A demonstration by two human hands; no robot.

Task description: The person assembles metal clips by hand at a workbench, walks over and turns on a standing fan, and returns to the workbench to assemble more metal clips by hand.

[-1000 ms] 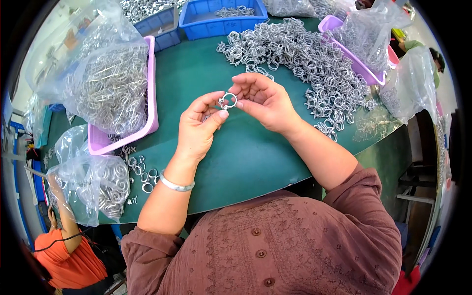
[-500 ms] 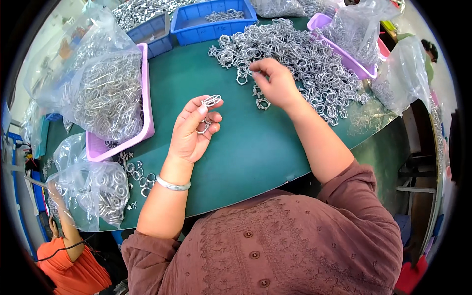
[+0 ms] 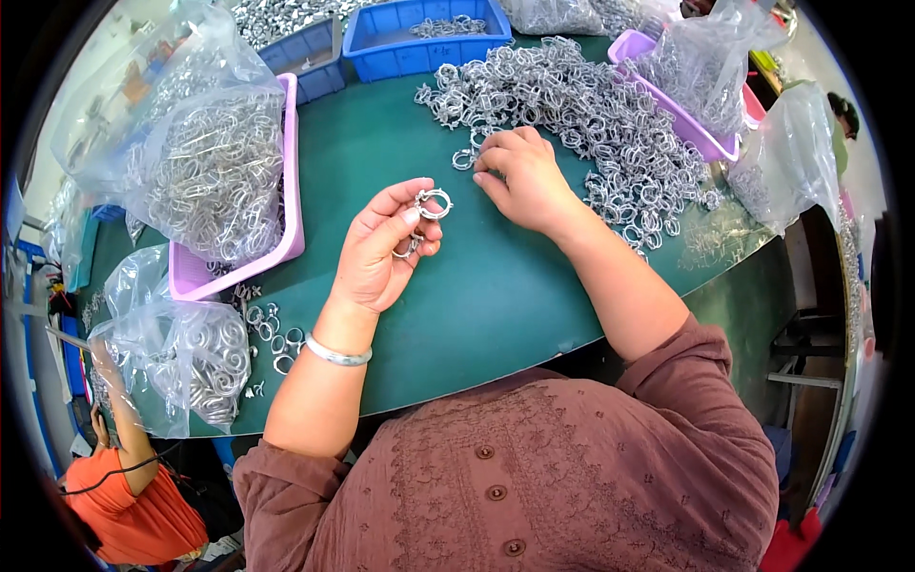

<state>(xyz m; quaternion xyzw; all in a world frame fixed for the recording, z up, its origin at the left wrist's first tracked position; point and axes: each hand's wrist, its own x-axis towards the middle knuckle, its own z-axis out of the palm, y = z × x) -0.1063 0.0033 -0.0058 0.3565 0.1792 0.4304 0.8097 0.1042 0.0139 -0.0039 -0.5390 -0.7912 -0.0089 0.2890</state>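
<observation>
My left hand (image 3: pixel 381 250) pinches a silver metal ring (image 3: pixel 436 203) with small side prongs between thumb and fingers, its round opening facing me. A second small metal piece (image 3: pixel 408 248) is tucked lower among the curled fingers. At the near left edge of a big pile of similar metal rings (image 3: pixel 610 124), my right hand (image 3: pixel 524 181) is bent with its fingers curled in. A loose ring (image 3: pixel 463 159) lies right by its fingertips. Whatever those fingers hold is hidden behind the hand.
Left, a pink basket (image 3: pixel 294 172) holds a plastic bag (image 3: pixel 210 172) of metal parts; a second bag (image 3: pixel 214 367) and loose rings (image 3: pixel 276 334) lie nearer. Blue bins (image 3: pixel 424 59) stand behind. Another pink basket (image 3: pixel 681 119) is far right. Another person (image 3: pixel 129 496) sits lower left.
The ring in my left hand has turned from edge-on to showing its round opening. My right hand has shifted slightly down and toward me, covering table where small pieces lay.
</observation>
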